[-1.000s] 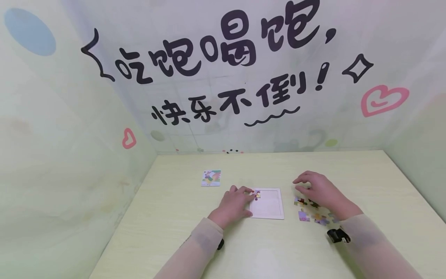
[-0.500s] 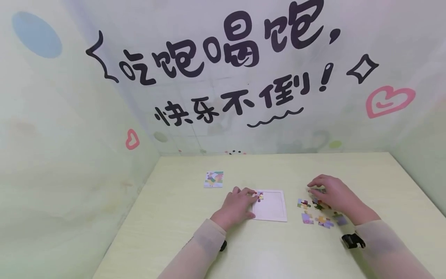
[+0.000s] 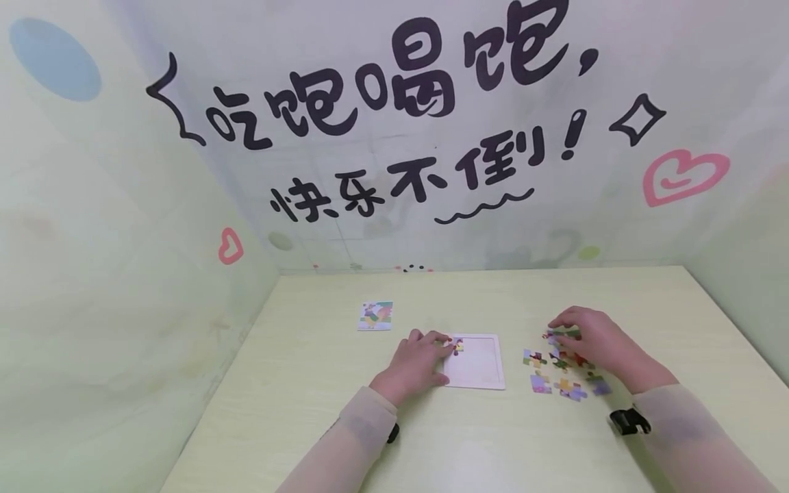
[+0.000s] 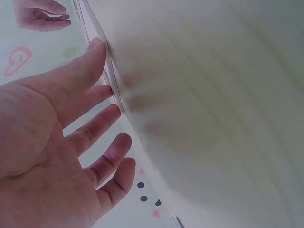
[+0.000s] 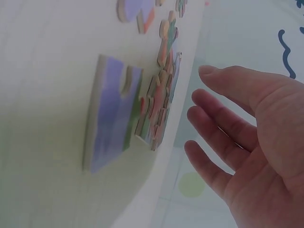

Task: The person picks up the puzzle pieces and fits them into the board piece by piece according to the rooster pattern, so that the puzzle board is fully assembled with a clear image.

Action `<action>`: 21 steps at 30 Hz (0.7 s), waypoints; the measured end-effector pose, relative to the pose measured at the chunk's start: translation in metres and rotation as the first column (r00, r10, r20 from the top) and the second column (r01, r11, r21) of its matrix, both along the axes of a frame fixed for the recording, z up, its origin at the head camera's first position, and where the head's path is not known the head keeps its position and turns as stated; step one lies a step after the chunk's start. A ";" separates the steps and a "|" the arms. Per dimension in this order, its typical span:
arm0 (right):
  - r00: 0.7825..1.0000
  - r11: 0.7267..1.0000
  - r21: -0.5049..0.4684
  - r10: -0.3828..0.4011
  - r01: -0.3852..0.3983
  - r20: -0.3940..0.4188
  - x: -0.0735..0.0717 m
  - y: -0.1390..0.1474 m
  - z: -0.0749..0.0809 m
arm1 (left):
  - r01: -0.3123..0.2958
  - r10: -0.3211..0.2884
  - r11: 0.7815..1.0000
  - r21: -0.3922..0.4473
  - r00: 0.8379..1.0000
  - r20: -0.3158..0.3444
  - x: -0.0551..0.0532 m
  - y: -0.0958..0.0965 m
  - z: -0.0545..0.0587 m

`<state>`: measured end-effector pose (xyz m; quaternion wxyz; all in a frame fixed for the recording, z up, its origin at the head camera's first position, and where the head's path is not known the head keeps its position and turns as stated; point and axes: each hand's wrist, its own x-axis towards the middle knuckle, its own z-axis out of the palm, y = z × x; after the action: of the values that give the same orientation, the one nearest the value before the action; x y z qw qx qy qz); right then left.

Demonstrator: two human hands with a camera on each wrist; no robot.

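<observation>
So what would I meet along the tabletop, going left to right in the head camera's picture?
Small picture card, left hand, white puzzle tray, loose puzzle pieces, then the right hand, partly over those pieces.

The square white puzzle tray (image 3: 474, 370) lies flat over there, the left hand (image 3: 409, 363) touching its left edge — and one small colourful piece (image 3: 459, 344) sits in its far left corner, partly covered by the fingers. Off to the tray's right, loose jigsaw pieces (image 3: 570, 389), purple, orange, green and red, lie clustered beneath and beside the right hand (image 3: 594, 339).
</observation>
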<state>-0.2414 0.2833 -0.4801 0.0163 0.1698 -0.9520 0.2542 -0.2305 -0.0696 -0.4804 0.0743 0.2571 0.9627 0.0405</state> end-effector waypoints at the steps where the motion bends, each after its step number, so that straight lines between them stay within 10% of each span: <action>1: 1.000 1.000 0.003 -0.001 0.001 0.000 0.000 0.001 0.000 | 0.003 -0.003 1.000 -0.001 1.000 0.001 0.000 0.000 0.000; 21: 0.999 0.999 0.034 0.022 -0.023 0.027 -0.003 0.009 -0.006 | -0.004 0.005 1.000 -0.019 1.000 0.011 -0.002 0.001 -0.002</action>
<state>-0.2447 0.2925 -0.4856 -0.0020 0.1773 -0.9543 0.2404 -0.2321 -0.0690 -0.4826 0.0821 0.2539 0.9632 0.0327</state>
